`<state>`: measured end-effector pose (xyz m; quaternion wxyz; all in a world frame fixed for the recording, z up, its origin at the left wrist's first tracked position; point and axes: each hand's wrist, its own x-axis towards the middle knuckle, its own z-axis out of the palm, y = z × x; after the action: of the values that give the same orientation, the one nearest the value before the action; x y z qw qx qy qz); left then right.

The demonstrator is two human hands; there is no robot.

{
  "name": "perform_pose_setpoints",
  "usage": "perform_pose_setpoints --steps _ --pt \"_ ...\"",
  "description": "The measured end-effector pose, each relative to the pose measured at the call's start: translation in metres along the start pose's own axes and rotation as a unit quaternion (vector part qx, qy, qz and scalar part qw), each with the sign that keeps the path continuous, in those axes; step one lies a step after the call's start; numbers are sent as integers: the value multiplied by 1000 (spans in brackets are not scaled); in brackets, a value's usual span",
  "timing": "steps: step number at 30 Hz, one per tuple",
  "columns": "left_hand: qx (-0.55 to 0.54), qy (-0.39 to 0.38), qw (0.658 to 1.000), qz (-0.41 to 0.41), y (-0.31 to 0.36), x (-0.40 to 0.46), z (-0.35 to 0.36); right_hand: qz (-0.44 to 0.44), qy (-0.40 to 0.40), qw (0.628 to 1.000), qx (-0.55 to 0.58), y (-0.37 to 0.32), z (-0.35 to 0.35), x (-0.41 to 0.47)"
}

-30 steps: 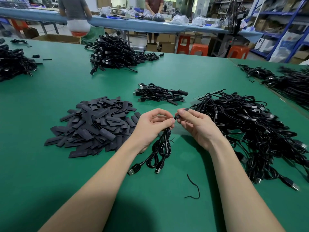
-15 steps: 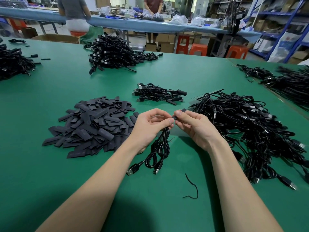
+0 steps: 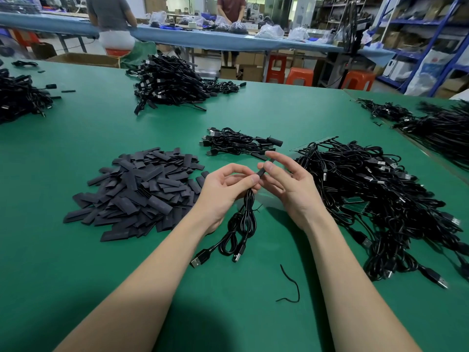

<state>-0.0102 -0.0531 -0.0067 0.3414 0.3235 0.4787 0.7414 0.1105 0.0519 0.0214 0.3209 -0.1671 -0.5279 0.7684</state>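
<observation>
Two fingertip pinches, left hand (image 3: 223,190) and right hand (image 3: 291,189), on one thin, glossy black cable (image 3: 247,214) in limp loops.

Black cable (image 3: 245,219): thin, glossy, gathered in loose loops. Upper end raised and pinched between left hand (image 3: 223,189) and right hand (image 3: 289,191), short dark end piece tilted between thumbs. Loops hung down to green table (image 3: 152,275). USB-A plug (image 3: 199,259) and smaller plug (image 3: 238,254) rested on table, pointed toward viewer.
</observation>
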Motion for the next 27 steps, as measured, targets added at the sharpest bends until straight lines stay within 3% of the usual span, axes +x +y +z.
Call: perform_pose_setpoints --steps 13,27 --pt "-13 8 1000 -18 2 0 0 -27 64 998 1 4 9 1" --pt "-13 11 1000 -20 3 0 1 -27 69 997 13 8 13 2"
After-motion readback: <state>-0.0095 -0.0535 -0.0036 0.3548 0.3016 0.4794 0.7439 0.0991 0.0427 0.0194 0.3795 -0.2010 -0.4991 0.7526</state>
